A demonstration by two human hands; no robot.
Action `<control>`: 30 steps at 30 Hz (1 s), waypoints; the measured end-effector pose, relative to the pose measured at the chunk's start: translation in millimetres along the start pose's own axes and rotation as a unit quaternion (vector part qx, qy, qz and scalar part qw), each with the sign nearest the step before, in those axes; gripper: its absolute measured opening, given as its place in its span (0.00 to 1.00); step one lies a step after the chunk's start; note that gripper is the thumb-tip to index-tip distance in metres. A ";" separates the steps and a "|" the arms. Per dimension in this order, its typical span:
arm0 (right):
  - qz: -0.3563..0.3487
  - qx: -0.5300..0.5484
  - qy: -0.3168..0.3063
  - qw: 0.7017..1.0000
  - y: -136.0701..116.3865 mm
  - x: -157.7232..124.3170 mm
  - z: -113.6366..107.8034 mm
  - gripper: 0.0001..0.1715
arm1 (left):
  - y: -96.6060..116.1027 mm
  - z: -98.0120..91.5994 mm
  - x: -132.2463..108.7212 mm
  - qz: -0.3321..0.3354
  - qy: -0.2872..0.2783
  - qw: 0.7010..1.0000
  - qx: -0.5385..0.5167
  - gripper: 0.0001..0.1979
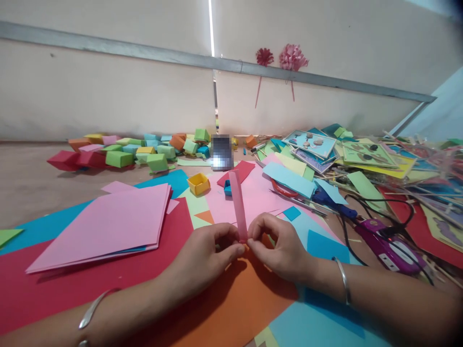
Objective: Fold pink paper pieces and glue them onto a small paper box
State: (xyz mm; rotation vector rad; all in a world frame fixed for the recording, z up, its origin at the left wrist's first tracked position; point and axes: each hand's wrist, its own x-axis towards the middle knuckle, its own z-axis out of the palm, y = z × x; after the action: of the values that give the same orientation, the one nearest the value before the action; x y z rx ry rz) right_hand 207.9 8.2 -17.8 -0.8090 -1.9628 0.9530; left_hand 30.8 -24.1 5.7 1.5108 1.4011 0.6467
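A narrow pink paper strip (238, 200) stands upright between my two hands, its lower end pinched in my fingertips. My left hand (213, 250) grips the strip's bottom from the left with thumb and forefinger. From the right, my right hand (277, 246) pinches the same end, the fingertips of both hands almost meeting. The exact fold at the bottom is hidden by the fingers. Beneath them lies an orange paper sheet (217, 308). Just beyond the strip are a small yellow paper box (198, 184) and a small blue paper box (227, 188).
Pink sheets (104, 221) are stacked on red paper at left. Several folded paper boxes (119, 159) line the wall. At right lie red-handled scissors (284, 189), a blue glue gun (333, 202), a purple power strip (387, 246) with black cables, and picture cards (311, 143).
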 end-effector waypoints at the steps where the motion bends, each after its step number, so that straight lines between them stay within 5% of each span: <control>1: 0.008 0.006 -0.003 1.000 0.1 0.3 0.0 0.07 | 0.2 0.0 0.2 -0.001 0.001 1.000 -0.003 0.09; 5: -0.009 0.013 -0.010 1.000 1.1 -0.3 0.1 0.07 | 1.6 -0.6 0.0 -0.001 0.008 1.000 -0.016 0.11; 13: -0.175 -0.059 -0.005 0.983 4.0 -2.5 -1.3 0.12 | -3.3 1.2 -0.9 0.032 0.019 0.998 -0.041 0.12; 30: -0.176 -0.052 0.048 0.982 -1.7 -0.7 0.4 0.08 | 0.4 3.2 -5.4 0.003 0.106 0.992 -0.071 0.11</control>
State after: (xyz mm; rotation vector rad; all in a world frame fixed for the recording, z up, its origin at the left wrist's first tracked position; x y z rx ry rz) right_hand 207.6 6.7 -16.7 -0.5278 -1.9979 0.5959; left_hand 32.7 -30.1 5.9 1.3650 1.4760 0.9134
